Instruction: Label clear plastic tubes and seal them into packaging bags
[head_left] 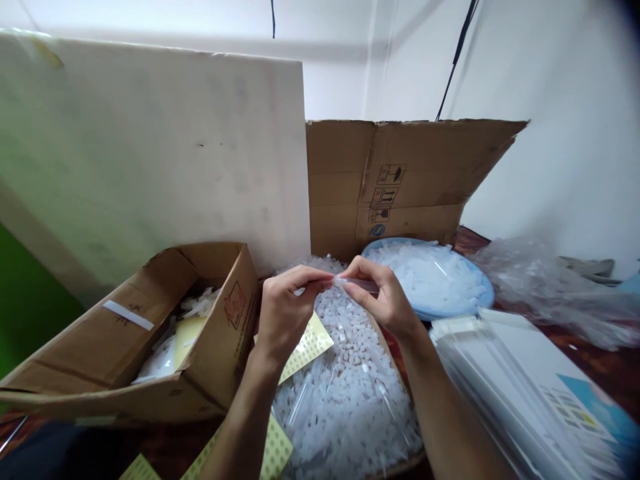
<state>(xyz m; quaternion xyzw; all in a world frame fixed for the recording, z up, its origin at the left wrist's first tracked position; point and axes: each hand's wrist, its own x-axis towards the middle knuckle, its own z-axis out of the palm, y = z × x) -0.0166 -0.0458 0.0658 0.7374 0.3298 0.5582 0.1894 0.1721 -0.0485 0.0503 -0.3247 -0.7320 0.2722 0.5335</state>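
- Clear plastic, a small tube-like piece (356, 285), sits pinched between both hands above a heap of small white plastic pieces (345, 393) lying in a transparent bag.
- The left hand (284, 313) closes thumb and forefinger on the piece's left end; the right hand (383, 300) clamps its right end, so the two hands almost meet at the fingertips.
- Yellow dotted sheets (307, 347) lie under the left wrist, beside the heap.
- An open brown cardboard box (210, 360) holding white scraps stands to the left.
- A light blue round tray (470, 303) with more white pieces lies just right of the hands, before a tall upright cardboard box (400, 180).
- White printed flat packs (530, 393) are stacked at the lower right.
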